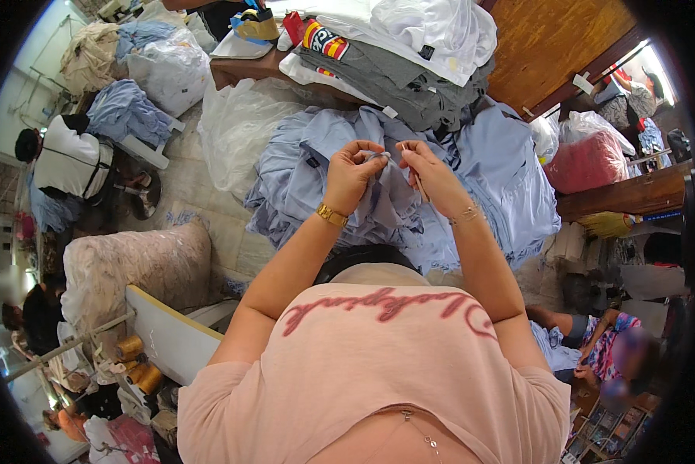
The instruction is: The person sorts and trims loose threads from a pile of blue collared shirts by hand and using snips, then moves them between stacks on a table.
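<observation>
Clear plastic bags (173,69) of cloth — upper left — one pink-filled bag (587,158) right.

Pale blue garment (378,197): soft, crumpled, bunched up, a small fold pinched and lifted at its top. It lies on top of the heap of like blue garments (502,170), toward the heap's left half, just below the wooden table (243,69) edge.

Whatever thin thing the left hand (353,174) and right hand (432,176) pinch between them is too small to tell, the pale blue garments (502,166) hide the floor beneath, and the picture's dark rim cuts off the wooden bench (633,193).
</observation>
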Demonstrator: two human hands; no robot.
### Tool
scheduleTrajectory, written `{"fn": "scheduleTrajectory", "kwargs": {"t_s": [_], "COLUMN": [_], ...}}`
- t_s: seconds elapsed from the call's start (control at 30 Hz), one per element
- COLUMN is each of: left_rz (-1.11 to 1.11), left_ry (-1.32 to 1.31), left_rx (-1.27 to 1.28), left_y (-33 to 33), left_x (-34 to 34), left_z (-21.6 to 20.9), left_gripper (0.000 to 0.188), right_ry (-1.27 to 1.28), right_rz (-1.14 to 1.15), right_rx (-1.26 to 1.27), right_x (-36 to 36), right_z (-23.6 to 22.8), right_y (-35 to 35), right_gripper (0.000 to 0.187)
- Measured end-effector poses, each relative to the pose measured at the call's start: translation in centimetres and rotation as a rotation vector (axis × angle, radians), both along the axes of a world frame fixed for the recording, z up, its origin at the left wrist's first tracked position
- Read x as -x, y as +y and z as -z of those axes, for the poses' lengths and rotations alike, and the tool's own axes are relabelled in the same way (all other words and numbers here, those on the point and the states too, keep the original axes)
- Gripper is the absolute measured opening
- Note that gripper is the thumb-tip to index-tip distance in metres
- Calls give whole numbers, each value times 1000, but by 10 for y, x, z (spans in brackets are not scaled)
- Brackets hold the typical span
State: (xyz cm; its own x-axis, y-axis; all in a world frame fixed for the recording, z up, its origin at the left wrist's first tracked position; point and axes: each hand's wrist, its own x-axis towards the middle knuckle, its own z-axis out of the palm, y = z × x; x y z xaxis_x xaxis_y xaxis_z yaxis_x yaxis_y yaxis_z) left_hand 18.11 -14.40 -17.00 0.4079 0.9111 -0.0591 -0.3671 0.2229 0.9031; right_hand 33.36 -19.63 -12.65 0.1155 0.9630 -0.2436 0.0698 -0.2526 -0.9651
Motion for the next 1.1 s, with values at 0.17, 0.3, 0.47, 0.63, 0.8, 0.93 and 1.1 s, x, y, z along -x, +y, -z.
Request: {"fn": "scheduleTrajectory", "kwargs": {"t_s": [0.17, 0.3, 0.47, 0.63, 0.8, 0.93, 1.1], "left_rz": [36, 64, 101, 75, 101, 119, 143], "left_ry": [-7, -2, 116, 166, 237, 265, 265], "left_rx": [39, 25, -22, -93, -154, -170, -161], "left_y": [4, 3, 2, 0, 2, 1, 1], "left_x": [1, 0, -2, -7, -9, -12, -13], "left_z": [3, 2, -2, -1, 3, 6, 3], "left_gripper": [23, 22, 24, 23, 24, 25, 27], "right_ry": [-129, -95, -89, -104, -89, -23, -9], "right_rz": [-196, -255, -324, -358, -353, -355, -309], "right_rx": [50, 125, 204, 274, 309, 321, 339], "right_x": [-10, -15, -26, -29, -29, -32, -30], "right_z": [-21, -31, -30, -32, -30, -25, -27], "right_y": [-14, -12, -3, -1, -1, 0, -2], "right_gripper": [29, 28, 26, 25, 24, 20, 18]}}
